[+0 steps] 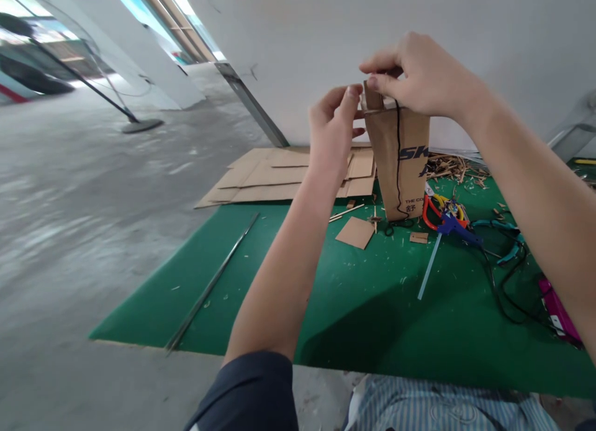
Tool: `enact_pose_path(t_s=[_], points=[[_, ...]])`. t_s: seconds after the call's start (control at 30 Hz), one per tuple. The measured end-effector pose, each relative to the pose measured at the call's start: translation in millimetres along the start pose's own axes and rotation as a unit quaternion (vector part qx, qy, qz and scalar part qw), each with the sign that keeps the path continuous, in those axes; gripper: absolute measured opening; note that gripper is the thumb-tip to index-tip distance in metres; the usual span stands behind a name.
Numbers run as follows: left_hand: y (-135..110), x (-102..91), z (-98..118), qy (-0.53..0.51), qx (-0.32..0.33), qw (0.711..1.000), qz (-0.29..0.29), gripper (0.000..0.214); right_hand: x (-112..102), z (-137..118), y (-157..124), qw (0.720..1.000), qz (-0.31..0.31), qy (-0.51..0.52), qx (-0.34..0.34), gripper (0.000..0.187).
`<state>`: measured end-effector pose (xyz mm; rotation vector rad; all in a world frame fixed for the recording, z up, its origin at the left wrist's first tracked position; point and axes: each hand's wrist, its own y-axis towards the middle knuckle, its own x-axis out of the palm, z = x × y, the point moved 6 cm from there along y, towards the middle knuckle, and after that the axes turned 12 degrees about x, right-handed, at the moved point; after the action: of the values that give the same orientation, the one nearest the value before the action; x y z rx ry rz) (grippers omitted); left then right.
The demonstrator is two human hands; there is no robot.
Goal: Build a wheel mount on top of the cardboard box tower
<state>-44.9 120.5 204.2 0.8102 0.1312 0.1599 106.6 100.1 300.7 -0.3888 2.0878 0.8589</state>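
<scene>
An upright brown cardboard panel (414,176) with dark printed letters stands on the green cutting mat (372,307). A black cord (398,164) runs down its front and coils at its foot. My right hand (419,77) is pinching a cardboard tab (372,97) at the panel's top. My left hand (333,130) is raised at the panel's upper left edge, with a finger against that edge. Its thumb and forefinger are pressed together, and I cannot tell whether they hold anything.
A blue glue gun (454,228) and a glue stick (428,266) lie right of the panel, near orange-handled pliers (431,210). Flat cardboard sheets (279,176), a small cardboard square (355,232), a metal bar (209,282) and wood shavings (454,168) lie around. Grey concrete floor surrounds the mat.
</scene>
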Motion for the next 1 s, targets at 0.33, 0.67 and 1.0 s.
enact_pose_path(t_s=[0.33, 0.67, 1.0], points=[[-53.4, 27.4, -6.3, -0.06, 0.031, 0.996, -0.052, 0.027, -5.5, 14.6, -27.3, 0.992, 0.118, 0.003, 0.034, 0.044], [-64.1, 61.0, 36.1, 0.11, 0.102, 0.989, -0.003, 0.006, 0.1, 61.8, -94.3, 0.961, 0.221, 0.065, 0.15, 0.049], [-78.4, 96.3, 65.1, 0.176, 0.215, 0.96, -0.047, 0.014, 16.3, 71.8, -113.8, 0.952, 0.17, 0.212, 0.141, 0.105]])
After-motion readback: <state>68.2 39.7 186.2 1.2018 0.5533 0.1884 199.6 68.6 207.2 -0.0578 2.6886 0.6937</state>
